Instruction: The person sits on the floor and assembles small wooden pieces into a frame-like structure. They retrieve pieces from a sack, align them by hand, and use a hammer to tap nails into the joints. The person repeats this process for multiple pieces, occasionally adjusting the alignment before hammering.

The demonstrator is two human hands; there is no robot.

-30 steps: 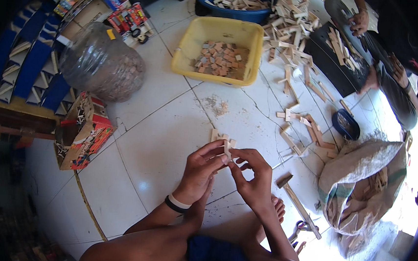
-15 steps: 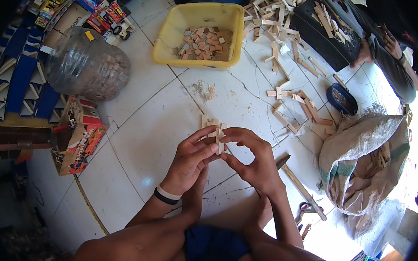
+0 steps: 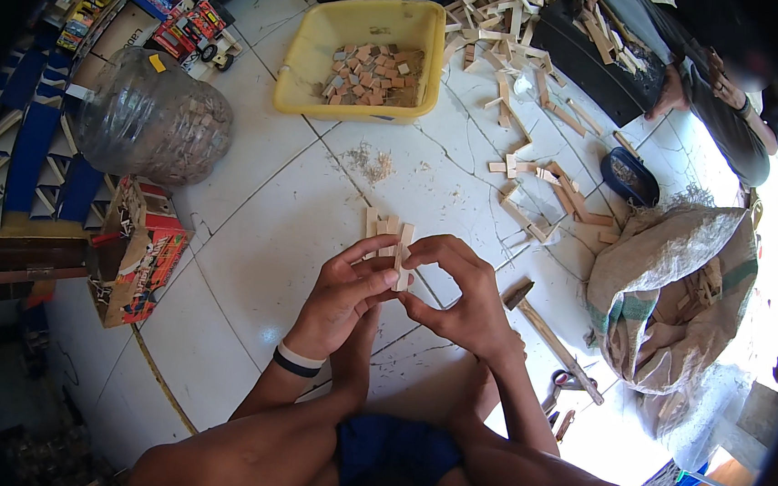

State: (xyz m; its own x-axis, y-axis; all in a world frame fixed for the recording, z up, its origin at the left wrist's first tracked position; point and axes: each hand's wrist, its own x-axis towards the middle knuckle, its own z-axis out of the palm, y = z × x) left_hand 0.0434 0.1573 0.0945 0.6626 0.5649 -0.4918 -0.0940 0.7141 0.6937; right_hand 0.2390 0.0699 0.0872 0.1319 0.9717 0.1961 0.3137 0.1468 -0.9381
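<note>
Wooden piece [image 3: 404,278], small and pale, is held roughly upright above the tiled floor [image 3: 241,268], short of the yellow tub's [image 3: 354,112] near edge. It is pinched by the thumb and fingers of the left hand [image 3: 334,298], while its right side is grasped between the thumb and index finger of the right hand [image 3: 466,308]. Compared with a second ago, when a slight lean was shown, the piece is now stood straighter; it is probably being adjusted within the grip, not yet set down. Pale blocks [image 3: 371,221] are seen just past the fingertips; whether they are touched cannot be told. The hammer's [image 3: 560,348] head, partly hidden half a second ago, is now uncovered beside the right hand.
</note>
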